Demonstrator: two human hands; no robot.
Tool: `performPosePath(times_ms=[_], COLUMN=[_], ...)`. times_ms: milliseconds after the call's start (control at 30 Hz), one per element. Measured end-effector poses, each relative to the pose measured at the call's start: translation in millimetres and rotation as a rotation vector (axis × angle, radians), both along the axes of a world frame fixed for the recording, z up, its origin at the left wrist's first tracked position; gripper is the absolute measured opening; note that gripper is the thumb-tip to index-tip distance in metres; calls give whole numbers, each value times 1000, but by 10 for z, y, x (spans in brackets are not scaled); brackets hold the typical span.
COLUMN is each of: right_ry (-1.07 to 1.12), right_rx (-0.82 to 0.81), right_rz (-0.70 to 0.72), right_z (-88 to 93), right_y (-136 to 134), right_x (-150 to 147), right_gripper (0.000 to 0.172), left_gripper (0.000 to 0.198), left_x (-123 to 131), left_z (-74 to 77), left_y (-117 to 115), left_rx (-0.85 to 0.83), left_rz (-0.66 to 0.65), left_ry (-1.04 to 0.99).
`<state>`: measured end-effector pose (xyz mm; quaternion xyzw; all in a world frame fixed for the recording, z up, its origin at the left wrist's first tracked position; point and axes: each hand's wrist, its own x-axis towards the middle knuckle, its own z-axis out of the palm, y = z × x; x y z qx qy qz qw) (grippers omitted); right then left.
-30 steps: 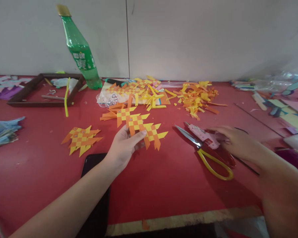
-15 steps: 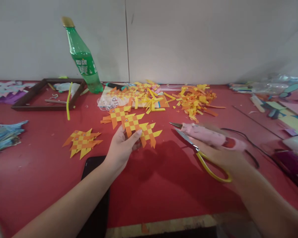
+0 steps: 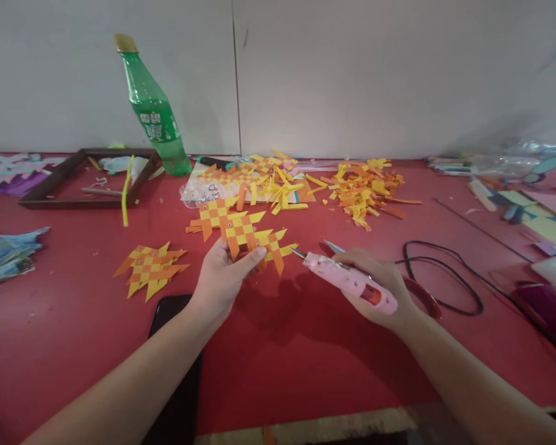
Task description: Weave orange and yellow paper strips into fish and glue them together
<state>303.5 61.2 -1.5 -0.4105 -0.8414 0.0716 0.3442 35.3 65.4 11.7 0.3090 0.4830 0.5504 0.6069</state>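
My left hand (image 3: 225,275) pinches a chain of three woven orange-and-yellow paper pieces (image 3: 241,232), lifted a little above the red table (image 3: 306,346). My right hand (image 3: 380,281) is wrapped round a pink glue gun (image 3: 347,279), whose metal tip points left and nearly reaches the rightmost woven piece. The gun's black cord (image 3: 445,278) loops over the table to the right. Scissors (image 3: 417,293) lie under my right hand; only a blade tip and a red handle show.
A stack of finished woven pieces (image 3: 151,267) lies at left, a black phone (image 3: 178,358) under my left forearm. Paper strips and offcuts (image 3: 366,185) pile at the back, beside a green bottle (image 3: 152,111) and a wooden frame (image 3: 81,179). Craft clutter lines the right edge.
My right hand picked the pink glue gun up off the table by the scissors and swung it left, tip toward the woven pieces. My left hand kept its hold and barely shifted.
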Motion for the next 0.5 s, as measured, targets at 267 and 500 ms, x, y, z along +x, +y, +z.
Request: performPosePath(times_ms=[267, 500], right_ry=[-19, -56], right_rx=[116, 132], right_rz=[30, -13], right_z=[45, 41], right_y=[-35, -43], right_x=[-69, -97], right_gripper=[27, 19], left_gripper=[34, 33], left_x=[21, 31], left_z=[21, 23], left_y=[0, -20], left_rx=[16, 35], left_rz=[9, -9], left_ry=[-14, 7])
